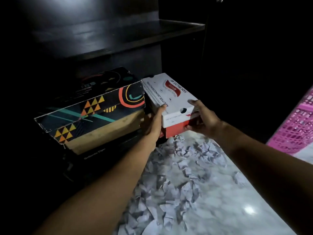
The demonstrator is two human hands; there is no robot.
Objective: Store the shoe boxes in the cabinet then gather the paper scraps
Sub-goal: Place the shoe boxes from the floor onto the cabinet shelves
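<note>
Left hand (153, 122) and right hand (202, 118) clamp the white shoe box (171, 97) between them; patterned shoe box (91, 109) sits just left of the grip.

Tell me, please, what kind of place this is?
Probably a room at home, at an open dark cabinet: shoe boxes stored inside, paper scraps on a glossy floor, a pink basket nearby.

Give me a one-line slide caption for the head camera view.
Both hands slide a white shoe box into the dark cabinet beside a patterned box.
</note>
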